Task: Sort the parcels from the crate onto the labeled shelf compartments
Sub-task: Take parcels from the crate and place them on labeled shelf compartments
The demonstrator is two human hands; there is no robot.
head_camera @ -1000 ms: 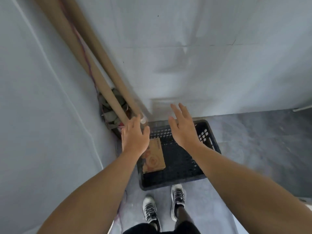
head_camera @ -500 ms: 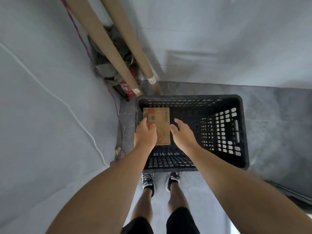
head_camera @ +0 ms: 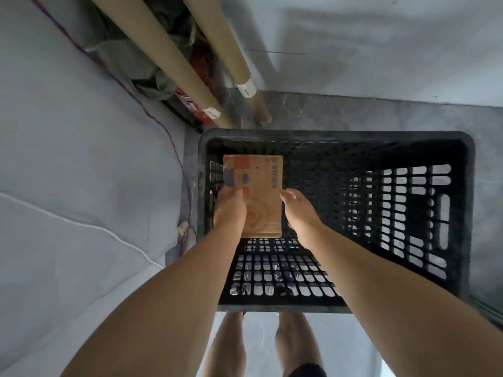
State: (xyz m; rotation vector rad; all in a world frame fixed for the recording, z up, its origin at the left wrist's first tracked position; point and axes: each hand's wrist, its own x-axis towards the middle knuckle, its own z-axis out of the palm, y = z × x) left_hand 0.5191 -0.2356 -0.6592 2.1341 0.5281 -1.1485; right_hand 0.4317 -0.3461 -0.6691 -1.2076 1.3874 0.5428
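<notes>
Both hands are down in the black crate, which sits on the floor. The cardboard parcel lies in the crate's left half, close to its far wall. The left hand has its grip curled over the parcel's left edge. The right hand bends its fingers against the right edge, pinching it between them. Two cardboard tubes lean just behind.

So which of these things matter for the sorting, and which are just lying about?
Part of the job: cardboard parcel, black crate, left hand and right hand gripping the parcel.
Just lying about: cardboard tubes, red object behind them, white cable.
</notes>
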